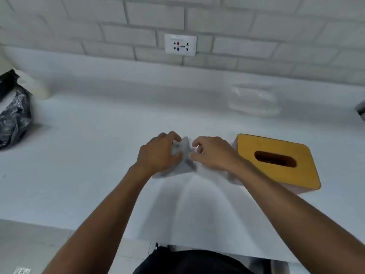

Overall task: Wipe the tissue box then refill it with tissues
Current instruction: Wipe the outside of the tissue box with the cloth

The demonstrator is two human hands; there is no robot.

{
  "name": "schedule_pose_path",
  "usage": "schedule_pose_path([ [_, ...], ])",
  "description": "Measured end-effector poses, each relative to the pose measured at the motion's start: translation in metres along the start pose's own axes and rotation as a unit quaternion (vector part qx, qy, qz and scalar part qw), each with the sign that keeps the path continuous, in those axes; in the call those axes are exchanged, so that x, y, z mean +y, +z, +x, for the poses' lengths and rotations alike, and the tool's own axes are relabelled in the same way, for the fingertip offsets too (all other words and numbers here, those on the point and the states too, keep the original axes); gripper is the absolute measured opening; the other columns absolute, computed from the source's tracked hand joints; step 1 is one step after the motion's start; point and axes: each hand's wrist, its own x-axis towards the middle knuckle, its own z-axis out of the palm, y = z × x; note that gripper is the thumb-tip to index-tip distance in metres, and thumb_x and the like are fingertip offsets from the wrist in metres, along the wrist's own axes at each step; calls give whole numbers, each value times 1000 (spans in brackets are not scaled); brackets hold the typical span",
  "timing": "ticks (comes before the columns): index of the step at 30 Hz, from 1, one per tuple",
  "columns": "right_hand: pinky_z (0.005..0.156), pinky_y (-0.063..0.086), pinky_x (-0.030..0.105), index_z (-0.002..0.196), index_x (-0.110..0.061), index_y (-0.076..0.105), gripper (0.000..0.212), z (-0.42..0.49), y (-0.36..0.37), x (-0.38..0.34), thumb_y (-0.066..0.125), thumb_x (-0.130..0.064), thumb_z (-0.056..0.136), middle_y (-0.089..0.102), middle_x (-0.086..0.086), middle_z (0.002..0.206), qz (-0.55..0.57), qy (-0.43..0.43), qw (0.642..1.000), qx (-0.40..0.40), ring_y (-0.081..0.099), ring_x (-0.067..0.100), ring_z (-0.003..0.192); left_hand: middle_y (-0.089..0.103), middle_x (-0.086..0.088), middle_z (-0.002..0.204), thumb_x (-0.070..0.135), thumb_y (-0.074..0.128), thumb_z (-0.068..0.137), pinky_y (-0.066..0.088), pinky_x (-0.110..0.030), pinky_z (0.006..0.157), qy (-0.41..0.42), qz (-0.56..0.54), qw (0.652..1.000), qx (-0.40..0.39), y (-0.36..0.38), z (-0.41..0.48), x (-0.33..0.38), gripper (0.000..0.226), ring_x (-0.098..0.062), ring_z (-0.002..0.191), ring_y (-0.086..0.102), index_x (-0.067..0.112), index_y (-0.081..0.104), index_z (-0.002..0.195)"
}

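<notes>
While both hands meet over the middle of the white table (79,155), they work a grey cloth (185,164) between them. The left hand (160,153) has its fingers curled over the cloth's upper left part, the grip clamped on the fabric with the fingertips bent down into it. The right hand (211,155) faces it, just beside it, with thumb and forefinger pinched together on the cloth's near edge and the other fingers loosely curled behind. The cloth bunches up into a peak between the two grips. More of it spreads out under the left palm, and a grey corner shows beneath the right wrist. The fabric is blurred, so its folds cannot be made out.

The tissue box (280,175) sits on the table just to the right of the right hand, apart from the cloth. Its yellow lid (254,144) faces up and the oval slot (275,159) looks dark inside. The right forearm passes along the box's near left corner.

Further back on the right lies a clear plastic pack (254,101), near the tiled wall (276,26). A black plastic bag (13,111) stands at the far left edge. A wall socket (180,45) is set in the tiles above the hands.
</notes>
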Motion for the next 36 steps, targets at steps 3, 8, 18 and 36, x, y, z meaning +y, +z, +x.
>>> schedule_pose_path([
  [3, 83, 51, 40, 130, -28, 49, 56, 13, 32, -9, 59, -51, 80, 61, -6, 118, -25, 62, 998, -13, 59, 22, 104, 52, -1, 139, 52, 65, 91, 45, -37, 84, -48, 37, 998, -19, 10, -1, -22, 58, -27, 125, 52, 33, 47, 143],
  [8, 70, 42, 33, 128, -23, 45, 57, 23, 68, -12, 63, -53, 82, 54, -1, 119, -5, 131, 989, 66, 59, 28, 101, 47, -9, 146, 44, 69, 90, 47, -45, 95, -87, 19, 996, 4, 24, 5, -45, 76, -39, 127, 47, 25, 36, 155],
  [18, 62, 40, 30, 118, -28, 49, 34, 21, 76, -2, 62, -39, 88, 63, -7, 104, 70, 147, 983, 82, 58, 19, 86, 63, -1, 106, 37, 73, 89, 45, -32, 72, -55, -76, 993, -75, 21, 38, -44, 29, -24, 91, 62, 24, 53, 106],
  [36, 93, 43, 28, 132, -25, 45, 66, -71, 33, -15, 62, -59, 77, 41, -3, 137, 12, 39, 956, 290, 38, 15, 125, 76, -18, 115, 9, 73, 92, 58, -42, 84, -86, -565, 790, -220, -12, 20, 27, 21, -33, 102, 73, 8, 68, 113],
])
